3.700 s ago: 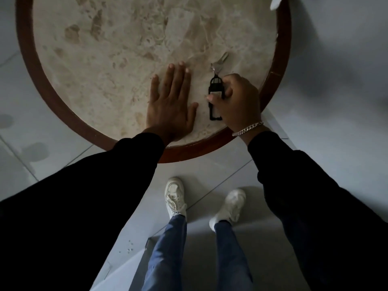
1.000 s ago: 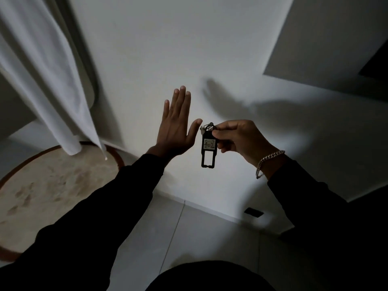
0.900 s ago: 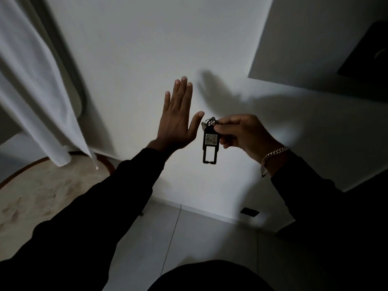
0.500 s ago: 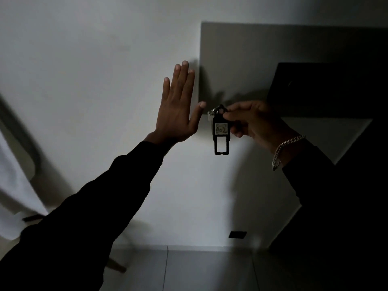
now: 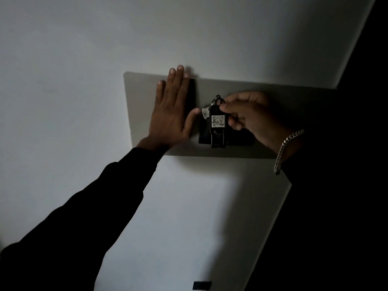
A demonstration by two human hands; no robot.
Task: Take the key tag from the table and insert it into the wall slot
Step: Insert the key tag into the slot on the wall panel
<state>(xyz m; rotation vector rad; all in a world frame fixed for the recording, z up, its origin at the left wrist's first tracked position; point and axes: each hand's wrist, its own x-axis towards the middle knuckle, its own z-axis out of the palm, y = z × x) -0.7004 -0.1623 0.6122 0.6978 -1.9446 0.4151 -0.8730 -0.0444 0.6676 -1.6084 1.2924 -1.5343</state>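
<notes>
My right hand [image 5: 249,119] pinches the top of the black key tag [image 5: 218,128], which carries a white label reading 402 and a metal ring with a silver key [image 5: 205,112] at its upper left. The tag hangs upright in front of a dark wall unit [image 5: 239,137] mounted on a grey wall panel [image 5: 138,114]. Whether the tag sits inside the slot cannot be told in the dim light. My left hand [image 5: 171,114] lies flat and open against the panel just left of the tag, its thumb near the key.
A white wall [image 5: 63,80] surrounds the grey panel. A dark edge or doorway [image 5: 361,101] runs down the right side. A small dark rectangle [image 5: 202,285] sits low on the wall.
The view has swung from the table up to the wall. My right hand has carried the tag up against the dark wall unit; my left hand now rests flat on the grey panel.
</notes>
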